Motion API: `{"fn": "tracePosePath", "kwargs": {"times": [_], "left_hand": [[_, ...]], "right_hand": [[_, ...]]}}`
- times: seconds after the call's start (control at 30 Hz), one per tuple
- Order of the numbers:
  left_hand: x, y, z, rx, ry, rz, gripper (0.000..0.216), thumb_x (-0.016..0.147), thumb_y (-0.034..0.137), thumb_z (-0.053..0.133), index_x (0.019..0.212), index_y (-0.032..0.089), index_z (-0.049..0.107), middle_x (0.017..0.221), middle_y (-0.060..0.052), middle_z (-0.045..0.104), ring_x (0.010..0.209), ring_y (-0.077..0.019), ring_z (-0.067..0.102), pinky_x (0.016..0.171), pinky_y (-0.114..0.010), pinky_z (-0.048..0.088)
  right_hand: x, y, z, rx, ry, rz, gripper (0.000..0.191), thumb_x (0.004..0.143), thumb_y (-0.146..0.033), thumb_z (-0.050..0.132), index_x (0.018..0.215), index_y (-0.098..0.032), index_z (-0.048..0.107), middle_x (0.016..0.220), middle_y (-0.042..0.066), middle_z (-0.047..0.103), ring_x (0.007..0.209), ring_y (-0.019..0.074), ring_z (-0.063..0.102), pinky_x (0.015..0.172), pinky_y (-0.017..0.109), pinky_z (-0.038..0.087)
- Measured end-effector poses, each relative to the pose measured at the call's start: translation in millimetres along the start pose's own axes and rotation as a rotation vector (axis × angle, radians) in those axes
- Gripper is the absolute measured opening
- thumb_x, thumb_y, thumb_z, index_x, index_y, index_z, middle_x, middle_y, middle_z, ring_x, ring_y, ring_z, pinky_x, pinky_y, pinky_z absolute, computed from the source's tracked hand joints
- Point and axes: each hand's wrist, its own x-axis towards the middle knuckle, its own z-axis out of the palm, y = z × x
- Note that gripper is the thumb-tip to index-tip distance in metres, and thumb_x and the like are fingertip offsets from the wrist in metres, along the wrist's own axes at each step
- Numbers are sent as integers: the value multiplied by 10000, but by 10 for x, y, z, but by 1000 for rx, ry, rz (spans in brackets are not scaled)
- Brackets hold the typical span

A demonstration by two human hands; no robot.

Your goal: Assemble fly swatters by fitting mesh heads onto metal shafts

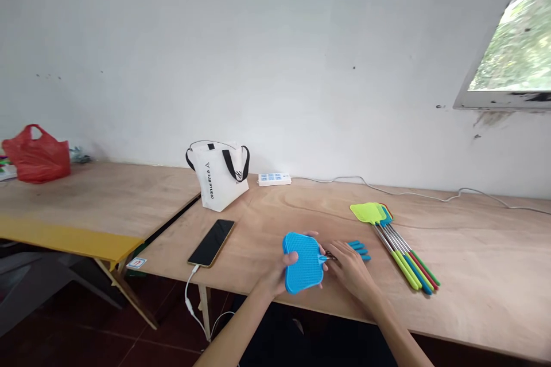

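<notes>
My left hand (pixel 280 270) is closed around the mesh head of a blue fly swatter (pixel 303 264), thumb on its face and fingers behind. Whether more heads lie stacked beneath it I cannot tell. My right hand (pixel 350 266) is closed over the metal shaft just right of the head, and its fingers hide most of the shaft. Past that hand, several blue handle ends (pixel 360 250) fan out above the table. To the right lies a bundle of fly swatters (pixel 400 249) with yellow-green, blue and red heads and yellow-green, blue, red and green handles.
A black phone (pixel 212 243) with a white cable lies left on the wooden table (pixel 473 275). Behind it stands a white tote bag (pixel 221 178) beside a power strip (pixel 274 179) at the wall. A red plastic bag (pixel 38 157) sits on the left table.
</notes>
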Motion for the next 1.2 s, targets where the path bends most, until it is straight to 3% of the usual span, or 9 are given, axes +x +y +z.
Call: {"fn": "tracePosePath", "kwargs": {"times": [0.1, 0.27, 0.43, 0.6, 0.73, 0.83, 1.0, 1.2], "left_hand": [[-5, 115, 35, -120, 62, 44, 701, 849, 595, 698, 1406, 214, 505, 1271, -173, 592, 1133, -379, 627, 688, -376, 587], [-105, 249, 158, -228, 41, 40, 660, 845, 680, 657, 1322, 238, 547, 1227, -138, 581, 1069, -357, 635, 639, -399, 616], [-348, 334, 345, -285, 89, 70, 695, 892, 706, 570, 1427, 274, 466, 1213, -138, 562, 1042, -320, 625, 641, -376, 608], [-553, 363, 513, -282, 135, 114, 878, 840, 706, 650, 1552, 339, 294, 1264, -131, 560, 1140, -346, 599, 844, -463, 567], [-666, 361, 536, -342, 139, 115, 834, 874, 720, 585, 1553, 348, 274, 1279, -139, 557, 1053, -302, 627, 720, -378, 598], [-736, 342, 546, -335, 111, 123, 820, 864, 749, 570, 1524, 338, 311, 1271, -151, 557, 1022, -300, 631, 636, -369, 620], [-772, 249, 630, -374, 139, 136, 626, 927, 727, 479, 1364, 278, 485, 1206, -151, 591, 1013, -286, 635, 621, -341, 621], [-935, 310, 679, -262, 14, 199, 696, 814, 748, 630, 1371, 358, 483, 1276, -140, 592, 970, -295, 645, 600, -370, 610]], "right_hand": [[93, -27, -43, -67, -40, -81, 146, 999, -218, 482, 976, -228, 626, 882, 34, 706, 807, 190, 665, 688, 271, 452], [216, -137, -162, -182, -94, -191, 215, 1055, -230, 394, 974, -213, 592, 808, 15, 691, 690, 154, 653, 567, 248, 331], [228, -429, -304, -120, -64, -309, 251, 1092, -312, 336, 1142, -226, 566, 860, 10, 695, 705, 140, 650, 571, 256, 315], [203, -681, -323, -74, -7, -319, 288, 1066, -198, 296, 964, -220, 564, 733, -13, 640, 631, 128, 600, 569, 262, 301], [179, -795, -316, -121, -7, -380, 226, 1052, -186, 329, 1021, -212, 552, 763, -4, 657, 636, 133, 592, 562, 272, 283], [132, -845, -289, -161, -3, -390, 201, 1057, -199, 344, 1012, -213, 539, 756, -7, 651, 618, 129, 572, 553, 277, 253], [59, -870, -276, -191, -39, -370, 231, 1029, -175, 347, 855, -224, 492, 709, -18, 610, 563, 125, 511, 546, 293, 225], [45, -756, -573, -225, -18, -446, 232, 973, -122, 371, 802, -230, 485, 683, -9, 574, 561, 144, 461, 561, 307, 258]]}}
